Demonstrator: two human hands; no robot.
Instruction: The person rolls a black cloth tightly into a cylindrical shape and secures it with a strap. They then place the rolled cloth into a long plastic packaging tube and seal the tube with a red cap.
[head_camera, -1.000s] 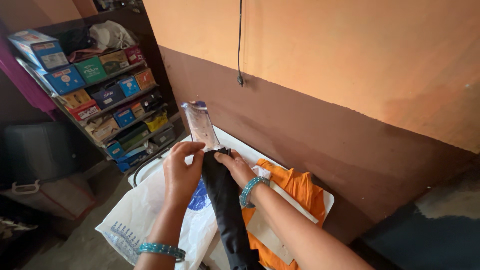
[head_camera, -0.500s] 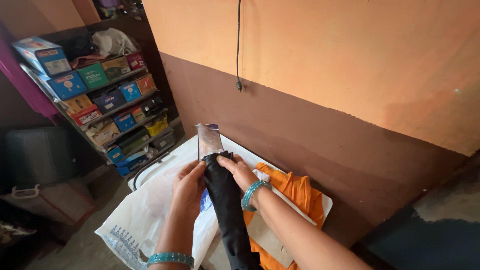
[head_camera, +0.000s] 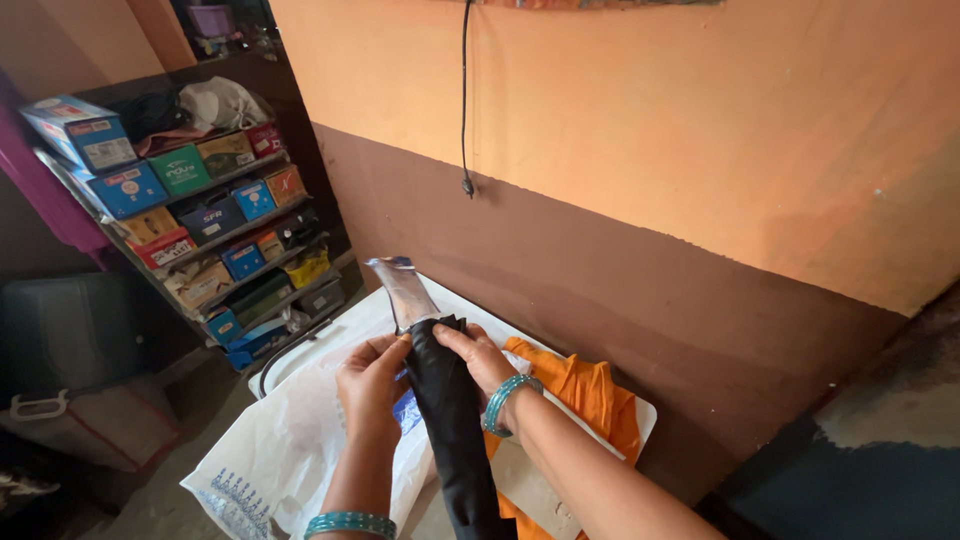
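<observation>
beside the orange cloth (head_camera: 590, 395) and white bag (head_camera: 290, 440), both hands' fingers (head_camera: 385, 350) pinch a black garment (head_camera: 450, 420).

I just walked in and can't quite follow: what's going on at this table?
A person is working with both bare hands on a long black cloth. The left hand and right hand pinch its upper end, where a clear plastic sleeve sticks up. Beneath lies a white plastic bag on the white table, with orange fabric at the right. Shelves of boxes stand behind.
</observation>
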